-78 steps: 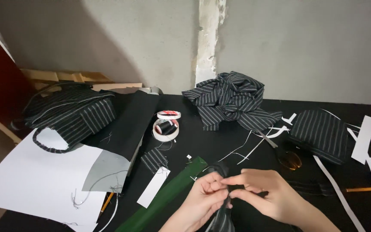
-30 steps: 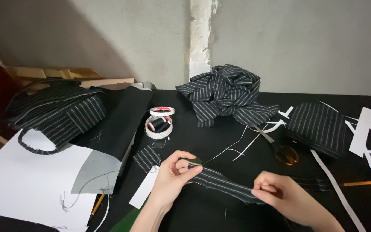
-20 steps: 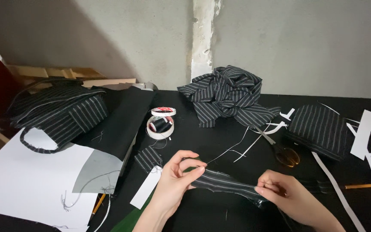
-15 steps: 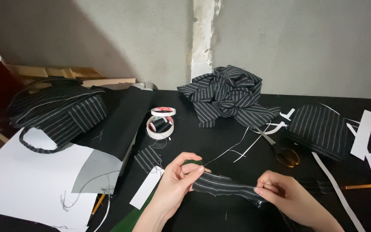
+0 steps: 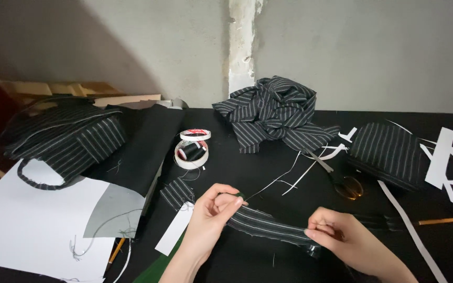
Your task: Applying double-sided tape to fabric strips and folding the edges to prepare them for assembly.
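A narrow strip of dark pinstriped fabric (image 5: 268, 226) is stretched flat between my two hands just above the black table (image 5: 247, 173). My left hand (image 5: 213, 212) pinches its left end between thumb and fingers. The strip's right end is pinched by my right hand (image 5: 342, 242). A thin white thread (image 5: 273, 183) trails from near my left fingers up toward the middle of the table.
Behind lie a crumpled pinstriped fabric pile (image 5: 276, 112), scissors (image 5: 342, 181), two tape rolls with black thread (image 5: 192, 149), a folded striped piece (image 5: 389, 154), white paper strips (image 5: 449, 162), a pencil (image 5: 441, 221). At left: a striped bag (image 5: 64, 139), white paper sheets (image 5: 32, 225).
Earlier both hands were bunched together over the fabric; they have since drawn apart and pulled the strip out straight. In the last second they barely moved.
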